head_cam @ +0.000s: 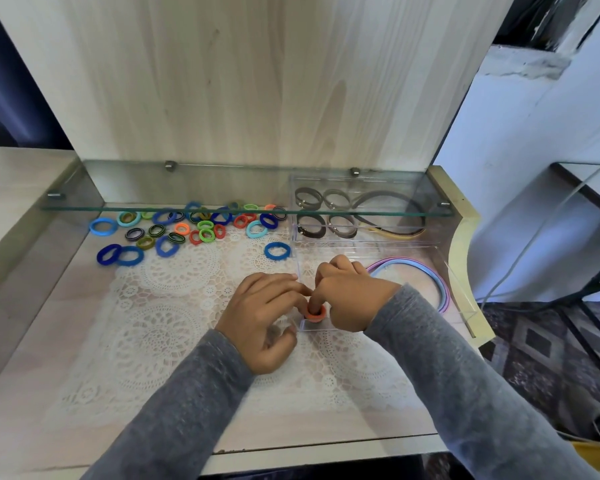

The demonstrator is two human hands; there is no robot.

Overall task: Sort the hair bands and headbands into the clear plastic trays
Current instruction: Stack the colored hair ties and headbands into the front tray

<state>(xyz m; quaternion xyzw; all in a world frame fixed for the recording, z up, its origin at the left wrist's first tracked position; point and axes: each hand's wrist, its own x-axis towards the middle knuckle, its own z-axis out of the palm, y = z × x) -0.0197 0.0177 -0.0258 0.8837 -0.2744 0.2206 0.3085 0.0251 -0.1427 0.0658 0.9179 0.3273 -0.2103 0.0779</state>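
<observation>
A pale wood-grain bench (84, 341) carries a white lace cover (160, 334) worked in round doily patterns. Behind it rises a back panel (257, 81) of the same light wood, and a glass shelf (187, 188) on small metal pegs spans the rear. To the right are a pale blue wall (516, 133) and a dark carpet (534, 341) with a diamond pattern.

Loose hair bands (174, 230) lie scattered at the back left, partly under the shelf. They are soft, fuzzy fabric rings in blue, green, orange, turquoise and dark stripes. A single blue band (277, 251) sits apart, nearer the trays.

At the back right, the far clear tray (326, 239) holds dark brown bands (312, 228) and thin dark headbands. The near clear tray (461, 299) holds slim curved pink and blue headbands (440, 282).

Both hands, in grey knit sleeves, meet at the near tray's front left corner. The orange hair band (315, 317), a small thick ring, is there, with one finger of the right hand (350, 299) poked through it and the other fingers curled. The left hand (260, 323) reaches to the band with bent fingers; whether it pinches the band I cannot tell.
</observation>
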